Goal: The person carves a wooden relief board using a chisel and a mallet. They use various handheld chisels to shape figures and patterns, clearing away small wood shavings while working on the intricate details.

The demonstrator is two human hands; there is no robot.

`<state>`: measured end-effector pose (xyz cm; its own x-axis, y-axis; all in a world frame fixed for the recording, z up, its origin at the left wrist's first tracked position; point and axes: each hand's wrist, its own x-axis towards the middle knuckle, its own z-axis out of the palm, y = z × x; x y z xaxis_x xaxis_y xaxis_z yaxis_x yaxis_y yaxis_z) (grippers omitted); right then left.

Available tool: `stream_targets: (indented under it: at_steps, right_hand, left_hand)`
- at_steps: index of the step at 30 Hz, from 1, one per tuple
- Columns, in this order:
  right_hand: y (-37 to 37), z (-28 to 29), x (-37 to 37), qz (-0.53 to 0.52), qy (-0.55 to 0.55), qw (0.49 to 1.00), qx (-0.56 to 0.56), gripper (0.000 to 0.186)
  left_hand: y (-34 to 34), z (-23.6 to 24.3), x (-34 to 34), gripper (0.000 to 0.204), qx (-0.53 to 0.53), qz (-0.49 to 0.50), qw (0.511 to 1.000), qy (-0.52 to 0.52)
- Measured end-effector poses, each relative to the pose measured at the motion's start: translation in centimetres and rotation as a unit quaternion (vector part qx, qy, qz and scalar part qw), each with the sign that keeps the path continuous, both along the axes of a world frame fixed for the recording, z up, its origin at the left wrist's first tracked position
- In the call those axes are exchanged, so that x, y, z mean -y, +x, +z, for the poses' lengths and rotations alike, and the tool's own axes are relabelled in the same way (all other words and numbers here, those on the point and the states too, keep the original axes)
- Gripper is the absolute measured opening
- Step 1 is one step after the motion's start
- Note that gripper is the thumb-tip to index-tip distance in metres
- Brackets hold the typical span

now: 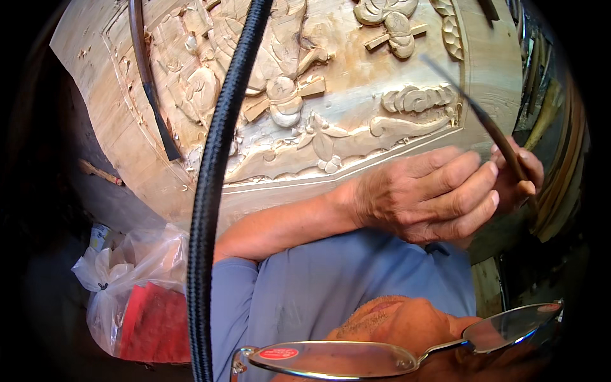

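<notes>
The carved wooden panel [356, 70] fills the upper part of the view, its reliefs of rounded shapes and scrolls edged by a pale border line and scattered with shavings. Just beyond its lower right border, the right hand [523, 170] has its fingers closed on a slim carving tool [489, 122]; the dark handle slants up from the hand and the blurred thin tip points over the panel. The left hand [423, 194] is in front of the panel's lower right edge, its fingers bent and close together near the handle; whether they touch it I cannot tell. A flat-bladed chisel [151, 92] lies over the panel's left side, and a black braided cable [219, 146] crosses the view in front of the panel. Below the panel's lower left edge are a clear knotted plastic bag [109, 299] with something red [154, 325] and a white-and-blue printed item [99, 235], its print too small to read. Under the panel, at the bottom, the eyeglasses [344, 360] carry a red oval sticker [279, 353] with tiny pale lettering on one lens and a smaller reddish mark on the other.
</notes>
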<state>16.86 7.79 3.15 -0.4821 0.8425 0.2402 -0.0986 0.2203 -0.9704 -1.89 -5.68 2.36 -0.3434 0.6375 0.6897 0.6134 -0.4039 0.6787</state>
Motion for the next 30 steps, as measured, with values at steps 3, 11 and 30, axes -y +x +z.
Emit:
stream_targets:
  at_steps: [3, 11, 30]
  right_hand:
    - [-4.5, 0.4, -0.3, 0.054, -0.002, 0.996, -0.074, 0.06]
    - [-5.2, 3.0, -6.3, 0.155, -0.009, 0.987, -0.047, 0.087]
    - [-11.0, 3.2, -5.7, 0.326, -0.432, 0.793, -0.28, 0.059]
  left_hand:
    - [-0.8, 0.9, -1.1, 0.037, -0.041, 0.073, 0.996, 0.0]
    - [-1.4, 0.6, -5.1, 0.061, -0.046, 0.114, 0.99, -0.071]
    - [-0.7, -1.0, -4.4, 0.069, 0.026, 0.132, 0.989, -0.055]
